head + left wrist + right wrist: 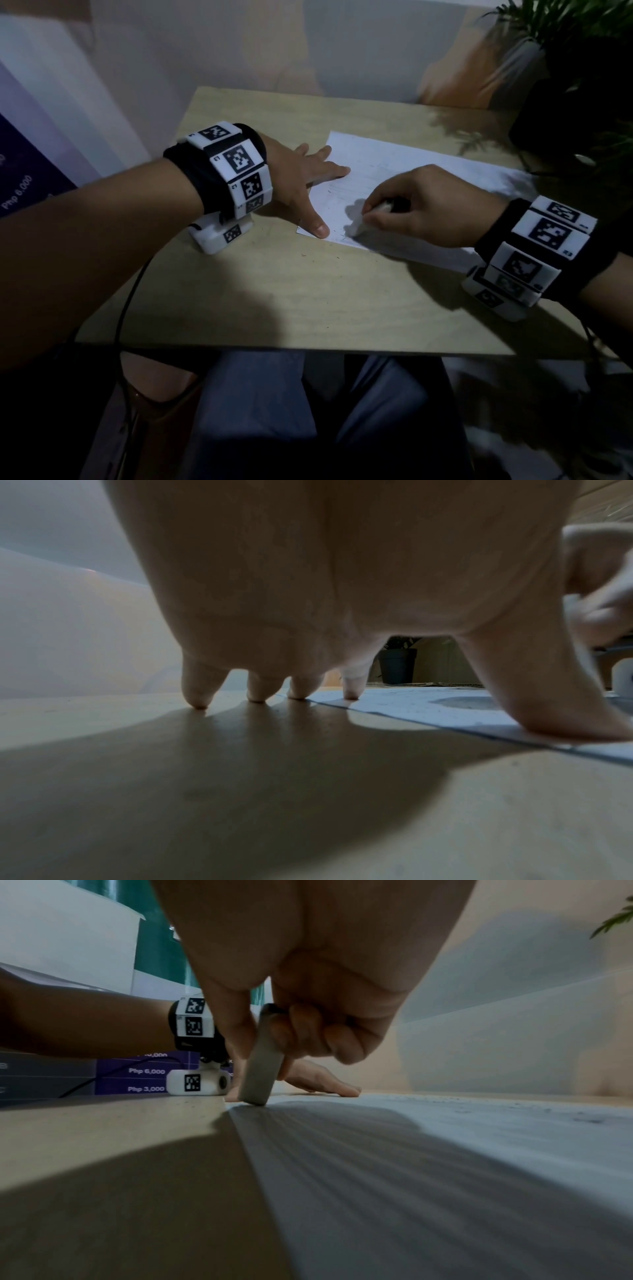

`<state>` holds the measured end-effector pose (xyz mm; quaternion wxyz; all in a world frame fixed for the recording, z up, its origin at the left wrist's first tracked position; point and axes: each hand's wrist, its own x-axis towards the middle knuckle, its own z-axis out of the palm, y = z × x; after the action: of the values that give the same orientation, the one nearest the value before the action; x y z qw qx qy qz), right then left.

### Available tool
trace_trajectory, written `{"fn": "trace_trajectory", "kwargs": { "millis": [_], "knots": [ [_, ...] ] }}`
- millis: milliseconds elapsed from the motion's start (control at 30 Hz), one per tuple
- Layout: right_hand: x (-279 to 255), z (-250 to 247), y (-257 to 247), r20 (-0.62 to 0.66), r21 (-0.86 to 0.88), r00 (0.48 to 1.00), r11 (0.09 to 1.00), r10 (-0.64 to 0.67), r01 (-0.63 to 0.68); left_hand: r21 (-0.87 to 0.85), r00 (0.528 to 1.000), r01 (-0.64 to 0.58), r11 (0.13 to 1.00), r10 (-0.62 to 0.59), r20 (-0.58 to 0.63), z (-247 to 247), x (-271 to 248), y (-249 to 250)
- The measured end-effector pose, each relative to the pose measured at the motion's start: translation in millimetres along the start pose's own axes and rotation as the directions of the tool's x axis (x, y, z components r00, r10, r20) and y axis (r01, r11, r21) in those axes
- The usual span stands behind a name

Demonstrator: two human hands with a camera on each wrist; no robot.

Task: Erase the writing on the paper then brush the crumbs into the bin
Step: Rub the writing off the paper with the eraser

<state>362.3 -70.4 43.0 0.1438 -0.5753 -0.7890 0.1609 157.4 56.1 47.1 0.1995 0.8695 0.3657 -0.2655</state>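
Paper (404,178) is lying flat on wooden table (274,291), toward right half. Left hand (305,178) is being kept spread, fingers straight; thumb and two fingertips (351,688) are being pressed on paper's left edge, other tips on table. Eraser (262,1056) is being pinched upright between thumb and curled fingers of right hand (421,209), lower end being held against paper near its front left corner. Dark crumbs (582,1118) are scattered on sheet. Potted plant (575,68) is standing at table's far right.

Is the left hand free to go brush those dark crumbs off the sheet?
Probably not yet: the left hand presses the paper flat while the right hand rubs the eraser there.
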Motion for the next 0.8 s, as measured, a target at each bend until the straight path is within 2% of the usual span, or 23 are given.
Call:
{"fn": "trace_trajectory", "kwargs": {
  "millis": [67,133,267,433,500,600,733,800],
  "knots": [
    [2.6,0.1,3.8,-0.079,-0.089,0.997,0.996,0.011,-0.018,0.000,1.000,0.000,1.000,0.000,0.006,-1.2,-0.5,1.5],
    [2.5,0.0,4.4,-0.106,-0.138,0.994,0.990,-0.002,-0.012,0.011,1.000,-0.003,1.000,0.003,0.001,-1.1,-0.5,2.2],
    [-2.8,-0.8,-0.1,0.031,-0.001,0.999,1.000,-0.021,0.021,0.019,1.000,-0.004,1.000,0.005,-0.010,1.0,0.5,-0.3],
    [1.1,-1.0,5.7,-0.094,-0.112,0.996,0.994,0.005,-0.015,0.005,1.000,-0.002,1.000,0.002,0.001,-0.6,-0.3,1.9],
    [-1.0,-0.6,2.9,-0.050,-0.091,0.999,0.996,-0.011,0.007,0.007,1.000,-0.003,1.000,0.003,-0.005,0.0,-0.2,1.6],
    [-4.1,-1.4,-1.2,0.051,0.033,0.999,0.999,-0.005,0.003,0.006,1.000,-0.007,1.000,0.007,-0.009,1.7,1.0,-0.2],
    [-0.9,-1.4,4.4,-0.059,-0.080,0.998,0.997,0.014,-0.018,0.013,1.000,-0.009,1.000,0.009,-0.017,2.4,1.7,-0.5],
    [-2.7,-1.3,2.8,-0.050,-0.089,0.999,0.996,0.004,-0.009,0.006,1.000,-0.006,1.000,0.006,-0.018,2.3,1.1,0.2]
  ]
}}
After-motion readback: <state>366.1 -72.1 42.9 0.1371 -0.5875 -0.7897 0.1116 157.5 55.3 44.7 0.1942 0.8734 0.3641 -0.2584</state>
